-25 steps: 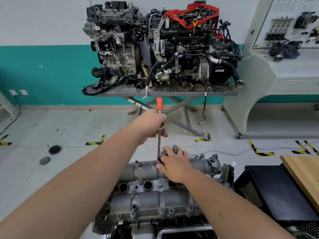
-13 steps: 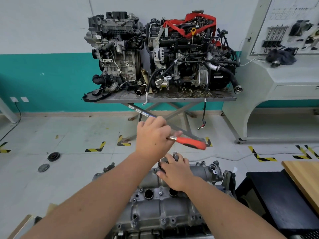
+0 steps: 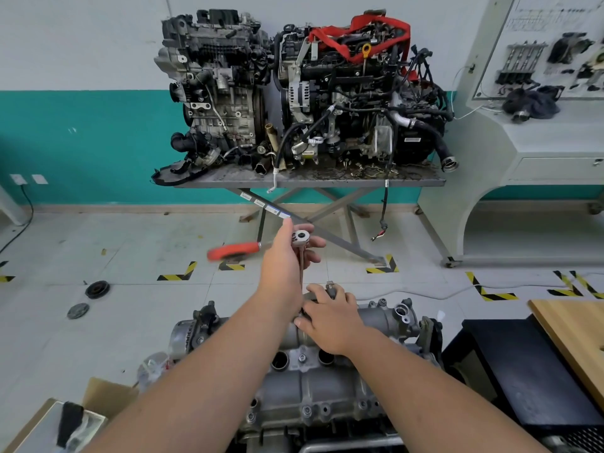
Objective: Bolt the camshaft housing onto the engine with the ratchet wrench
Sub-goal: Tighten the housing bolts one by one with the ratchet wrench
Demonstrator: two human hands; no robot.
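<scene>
**Ratchet wrench standing on the far side of the camshaft housing**

The left hand (image 3: 284, 256) is gripping the ratchet wrench (image 3: 258, 247) near its head, fingers (image 3: 312, 241) curled round the metal, while the orange handle is sticking out to the left, blurred. From the round silver head a thin extension shaft is running straight down to the far edge of the camshaft housing (image 3: 313, 384), where its lower end is disappearing behind the hands.

The right hand (image 3: 330, 317) is resting on top of the housing just beside the foot of the shaft, its fingers loosely bent over the casting; whether they are pinching the socket cannot be told. The grey housing is sitting on the engine (image 3: 421, 335) at the bottom centre of the view, with open round wells and bolt heads showing along its top.

Beyond, two engines are sitting on a metal table (image 3: 310, 183) against the teal and white wall. A cardboard box (image 3: 98, 407) is lying on the floor at lower left.
</scene>
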